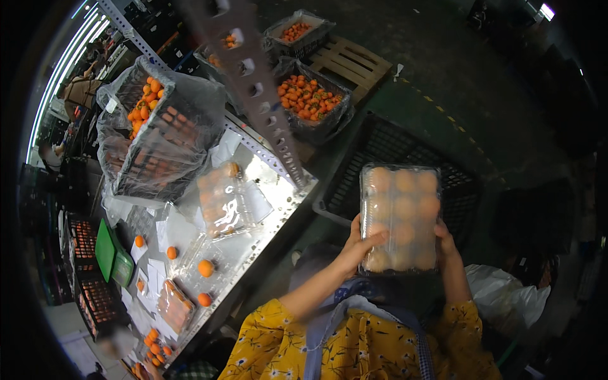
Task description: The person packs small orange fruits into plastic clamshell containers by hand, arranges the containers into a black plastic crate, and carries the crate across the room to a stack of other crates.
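Note:
Between both my hands is a clear plastic clamshell pack (400, 218) with rows of orange fruit inside, its lid closed. My left hand (361, 247) grips its left side, thumb across the lid. My right hand (445, 240) holds the right edge. Beneath the pack, a black plastic crate (380, 142) stands low by the table. On the metal table (266, 228) to the left lies another filled clamshell pack (225, 202), and a smaller filled pack (175, 306) rests nearer the front. Loose orange fruits (205, 268) are scattered around it.
A perforated metal post (266, 104) rises at the table corner. A plastic-lined crate of fruit (161, 137) sits on the table. Beyond are lined fruit crates (311, 97) and a wooden pallet (354, 64). A white plastic bag (506, 292) lies right. Another person's hand (152, 370) is at lower left.

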`<move>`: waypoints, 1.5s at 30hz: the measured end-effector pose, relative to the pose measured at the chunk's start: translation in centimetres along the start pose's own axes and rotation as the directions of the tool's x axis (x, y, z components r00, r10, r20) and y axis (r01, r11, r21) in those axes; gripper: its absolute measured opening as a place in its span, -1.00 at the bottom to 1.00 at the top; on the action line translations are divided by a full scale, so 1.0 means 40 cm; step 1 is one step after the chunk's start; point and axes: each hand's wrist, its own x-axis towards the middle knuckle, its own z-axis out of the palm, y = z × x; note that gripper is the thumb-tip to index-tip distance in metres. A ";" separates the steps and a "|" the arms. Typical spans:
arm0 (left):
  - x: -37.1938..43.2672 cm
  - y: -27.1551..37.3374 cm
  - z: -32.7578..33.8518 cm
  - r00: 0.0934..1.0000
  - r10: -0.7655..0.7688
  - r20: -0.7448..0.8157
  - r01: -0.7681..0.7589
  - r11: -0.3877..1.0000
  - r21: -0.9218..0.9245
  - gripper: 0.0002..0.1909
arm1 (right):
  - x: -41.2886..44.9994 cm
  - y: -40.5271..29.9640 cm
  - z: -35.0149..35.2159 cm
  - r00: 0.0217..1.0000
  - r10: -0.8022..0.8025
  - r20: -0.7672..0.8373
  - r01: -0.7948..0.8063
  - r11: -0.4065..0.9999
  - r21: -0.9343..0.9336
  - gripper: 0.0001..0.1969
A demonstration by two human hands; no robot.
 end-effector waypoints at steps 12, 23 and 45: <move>0.265 -0.163 0.144 0.884 -0.454 0.108 0.462 0.818 -0.341 -0.50 | 0.122 -0.151 -0.294 0.792 0.563 -0.237 -0.593 0.802 -0.074 -0.43; 0.382 -0.379 0.242 0.676 -0.736 -0.015 0.631 0.590 -0.503 -0.42 | 0.175 -0.204 -0.448 0.508 0.725 -0.465 -0.857 0.371 -0.358 -0.57; 0.508 -0.564 0.175 0.923 0.259 -0.285 0.154 0.430 0.890 -0.56 | 0.155 -0.214 -0.442 0.955 -0.296 0.016 0.036 0.061 -0.997 -0.72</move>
